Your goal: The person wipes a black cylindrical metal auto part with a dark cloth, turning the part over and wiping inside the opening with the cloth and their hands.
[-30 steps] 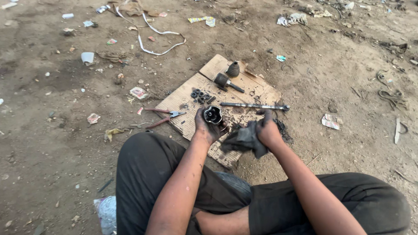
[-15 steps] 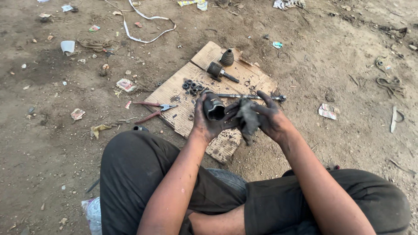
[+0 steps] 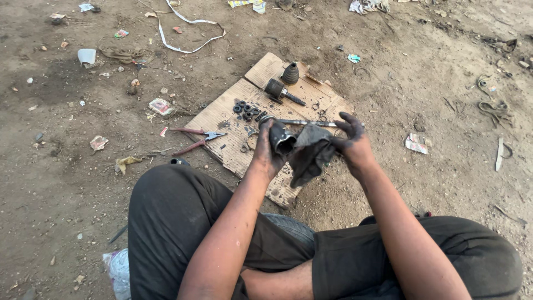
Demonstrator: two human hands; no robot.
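Observation:
My left hand [image 3: 265, 154] grips a dark greasy metal cup-shaped joint part [image 3: 282, 140], its open end turned toward my right hand. My right hand [image 3: 352, 145] holds a dirty dark rag [image 3: 308, 156] that hangs against the part's mouth. Both hands are blackened with grease and raised a little above a sheet of cardboard [image 3: 225, 114] on the dirt. On the cardboard lie a thin metal shaft [image 3: 306, 123], a second joint piece with a stub [image 3: 278, 90], a black rubber boot [image 3: 290, 73] and a cluster of small dark balls and rings [image 3: 245, 109].
Red-handled pliers [image 3: 195, 139] lie at the cardboard's left edge. I sit on dirt ground with my knees apart in dark trousers. Litter is scattered about: a white strap [image 3: 186, 34], a white cup [image 3: 86, 55], paper scraps [image 3: 416, 143], wire bits at the right.
My hands have lifted the joint part and rag off the cardboard. The rag, first bunched on the board under my right hand, now hangs at the part's mouth.

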